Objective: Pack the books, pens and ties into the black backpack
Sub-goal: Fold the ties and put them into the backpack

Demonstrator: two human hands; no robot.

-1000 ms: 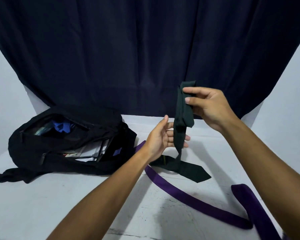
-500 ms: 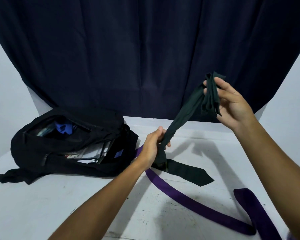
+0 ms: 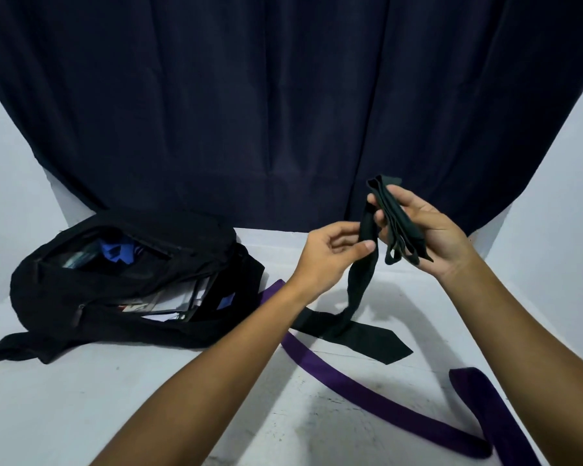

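Note:
My right hand (image 3: 428, 237) grips several folded loops of a dark green tie (image 3: 360, 284) above the table. The tie's free length hangs down past my left hand (image 3: 330, 253), whose thumb and fingers pinch it just below the folds. Its wide pointed end lies flat on the white table. A purple tie (image 3: 377, 401) stretches across the table under the green one and curls back at the lower right. The black backpack (image 3: 122, 280) lies on its side at the left, unzipped, with books (image 3: 169, 302) and a blue item (image 3: 118, 252) showing inside.
The white table (image 3: 81, 398) runs to a dark blue curtain (image 3: 283, 112) at the back. A backpack strap (image 3: 4, 348) trails toward the left edge.
My right hand has come down and nearer with more folds of the green tie gathered in it. My left hand has risen along the tie to just below the folds.

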